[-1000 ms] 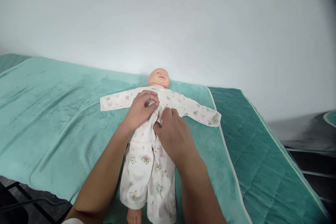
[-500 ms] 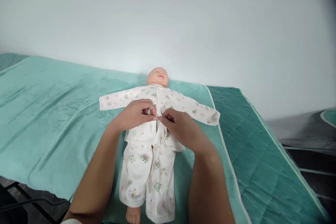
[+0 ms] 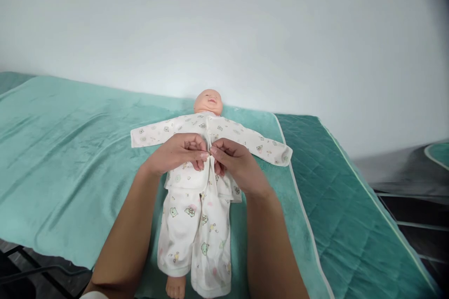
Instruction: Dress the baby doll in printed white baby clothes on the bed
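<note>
A baby doll (image 3: 208, 102) lies on its back, head toward the wall, with both sleeves spread out. It wears a white printed shirt (image 3: 187, 180) and matching trousers (image 3: 180, 233); one bare foot shows below a trouser leg. My left hand (image 3: 182, 153) pinches one front edge of the shirt at the middle of the doll's belly. Opposite it, my right hand (image 3: 234, 161) pinches the other front edge, thumb and finger almost touching those of the left. Whatever fastening sits between the fingertips is too small to make out.
Under the doll spreads a light green blanket (image 3: 70, 149) with several wrinkles. A darker quilted cover (image 3: 343, 196) shows at the right. Behind stands a white wall (image 3: 224, 32). A dark cable (image 3: 45, 269) and a metal frame lie at the lower left.
Both hands stay at the shirt front. The right hand's fingers have tucked further under the shirt edge, and the left fingers have opened out a little below the thumb.
</note>
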`<state>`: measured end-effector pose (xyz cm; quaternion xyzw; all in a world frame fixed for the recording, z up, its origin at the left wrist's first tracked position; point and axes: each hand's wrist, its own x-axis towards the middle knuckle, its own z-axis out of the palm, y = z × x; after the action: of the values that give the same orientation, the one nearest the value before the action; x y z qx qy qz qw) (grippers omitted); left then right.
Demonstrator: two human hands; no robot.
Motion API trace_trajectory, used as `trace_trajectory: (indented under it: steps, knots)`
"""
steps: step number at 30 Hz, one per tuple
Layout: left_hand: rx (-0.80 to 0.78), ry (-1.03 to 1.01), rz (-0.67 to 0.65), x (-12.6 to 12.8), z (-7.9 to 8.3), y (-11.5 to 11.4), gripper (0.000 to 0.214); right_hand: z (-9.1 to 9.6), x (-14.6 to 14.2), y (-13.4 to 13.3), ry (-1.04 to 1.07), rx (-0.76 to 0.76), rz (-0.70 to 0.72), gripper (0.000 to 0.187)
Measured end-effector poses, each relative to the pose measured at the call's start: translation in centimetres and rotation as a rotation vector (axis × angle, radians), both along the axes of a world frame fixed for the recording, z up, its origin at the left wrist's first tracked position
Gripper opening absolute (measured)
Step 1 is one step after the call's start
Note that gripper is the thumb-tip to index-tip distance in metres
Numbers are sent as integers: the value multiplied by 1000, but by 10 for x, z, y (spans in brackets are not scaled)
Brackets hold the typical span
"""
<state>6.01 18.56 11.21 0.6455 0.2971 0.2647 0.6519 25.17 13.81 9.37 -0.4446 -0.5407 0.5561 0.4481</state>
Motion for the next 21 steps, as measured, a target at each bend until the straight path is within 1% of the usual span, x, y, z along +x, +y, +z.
trace_trajectory:
  steps: [3, 5, 12, 21]
  knots:
    - [-27, -43, -4, 2, 0, -2, 19, -3, 1, 1, 104, -4, -7, 32]
    - [-33, -63, 1, 4, 0, -2, 19, -3, 2, 1, 130, -9, -8, 31]
    - [-32, -74, 36, 6, -2, -1, 21, -3, 2, 0, 132, -20, 28, 32]
    - [-19, -36, 30, 6, -6, 2, 23, -4, 4, 3, 108, -38, 37, 37]
